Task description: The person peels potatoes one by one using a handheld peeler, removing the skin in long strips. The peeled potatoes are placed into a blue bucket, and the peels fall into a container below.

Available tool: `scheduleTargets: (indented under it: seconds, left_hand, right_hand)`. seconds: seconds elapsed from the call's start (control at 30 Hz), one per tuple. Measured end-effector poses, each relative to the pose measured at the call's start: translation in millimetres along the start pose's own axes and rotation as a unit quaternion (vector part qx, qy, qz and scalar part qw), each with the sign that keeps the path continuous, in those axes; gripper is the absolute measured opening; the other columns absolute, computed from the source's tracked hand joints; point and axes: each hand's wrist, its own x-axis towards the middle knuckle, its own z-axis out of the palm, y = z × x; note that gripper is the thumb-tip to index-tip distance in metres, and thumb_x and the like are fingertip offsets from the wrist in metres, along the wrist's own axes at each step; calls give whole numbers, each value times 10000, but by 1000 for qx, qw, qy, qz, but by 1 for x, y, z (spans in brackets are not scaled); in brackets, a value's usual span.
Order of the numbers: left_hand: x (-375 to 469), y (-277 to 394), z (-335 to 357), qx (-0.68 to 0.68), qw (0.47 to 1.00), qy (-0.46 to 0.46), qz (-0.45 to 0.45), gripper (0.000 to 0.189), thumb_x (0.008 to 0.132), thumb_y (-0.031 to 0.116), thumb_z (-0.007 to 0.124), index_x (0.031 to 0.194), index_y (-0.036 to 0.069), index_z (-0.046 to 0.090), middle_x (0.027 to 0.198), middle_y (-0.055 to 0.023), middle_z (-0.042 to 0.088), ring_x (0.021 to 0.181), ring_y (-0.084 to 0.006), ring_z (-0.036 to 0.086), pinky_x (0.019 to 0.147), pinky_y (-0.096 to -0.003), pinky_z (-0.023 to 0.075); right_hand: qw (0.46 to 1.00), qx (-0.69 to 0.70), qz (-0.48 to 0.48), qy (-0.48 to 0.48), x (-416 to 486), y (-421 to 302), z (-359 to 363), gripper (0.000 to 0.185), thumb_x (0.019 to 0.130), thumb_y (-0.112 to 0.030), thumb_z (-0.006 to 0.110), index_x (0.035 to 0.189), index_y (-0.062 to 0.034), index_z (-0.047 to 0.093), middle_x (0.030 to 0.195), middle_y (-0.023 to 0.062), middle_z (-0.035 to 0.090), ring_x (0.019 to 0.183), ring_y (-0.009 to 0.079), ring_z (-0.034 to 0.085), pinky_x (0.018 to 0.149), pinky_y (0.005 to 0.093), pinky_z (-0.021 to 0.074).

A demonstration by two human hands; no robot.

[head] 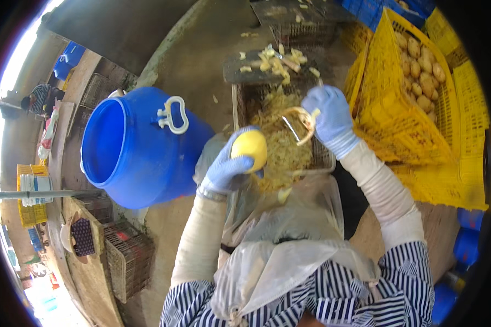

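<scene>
In a light blue knitted glove, my left hand grips a peeled yellow potato. My right hand, gloved the same way, is closed around the handle of a Y-shaped peeler. The peeler's metal blade is to the right of the potato and apart from it. Below both hands is a plastic crate holding a heap of potato peelings. Across the crate's far end lies a dark board with more peelings and what looks like another peeler.
A blue plastic barrel with white handles stands open-mouthed at left. On the right, a yellow crate of unpeeled potatoes leans among other yellow crates. A brown crate stands at lower left. Another person is far off at left.
</scene>
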Motion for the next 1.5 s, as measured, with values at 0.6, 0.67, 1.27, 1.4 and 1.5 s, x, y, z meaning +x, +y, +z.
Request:
scheduleTargets:
  seconds: [0.6,0.67,1.27,1.4,1.5]
  left_hand:
    - [-1,-7,-1,-218,971,-41,-86,707,723,556,594,1138,2,450,922,-183,571,547,-279,587,419,-305,497]
    - [2,-7,-5,-276,954,-85,-82,740,716,591,583,1158,14,443,973,-184,561,612,-299,599,469,-340,517]
    - [12,-15,9,-206,968,128,-68,533,802,538,525,992,41,500,715,-135,579,490,-205,569,317,-222,419]
    - [18,-19,0,-265,956,65,-106,549,793,568,504,972,49,519,725,-149,585,457,-211,559,285,-219,391]
    - [13,-17,-10,-302,942,49,-138,584,780,610,481,960,57,534,730,-158,589,437,-217,551,276,-234,391]
  right_hand:
    - [998,-1,-46,-34,1,-9,21,30,654,-158,608,676,-141,597,745,31,561,739,205,548,687,351,450]
    - [999,-21,9,-47,-25,14,35,28,665,-164,608,686,-145,603,751,33,565,743,205,551,683,354,445]
    - [992,57,-87,78,36,-45,-12,72,648,-199,610,655,-129,594,713,37,550,728,209,543,685,357,440]
    - [992,-79,17,-94,17,1,20,61,667,-187,652,661,-143,612,726,30,573,727,181,555,688,339,457]
    - [1000,-27,-14,2,16,-14,8,52,678,-182,644,661,-145,611,735,33,580,718,187,558,683,346,461]
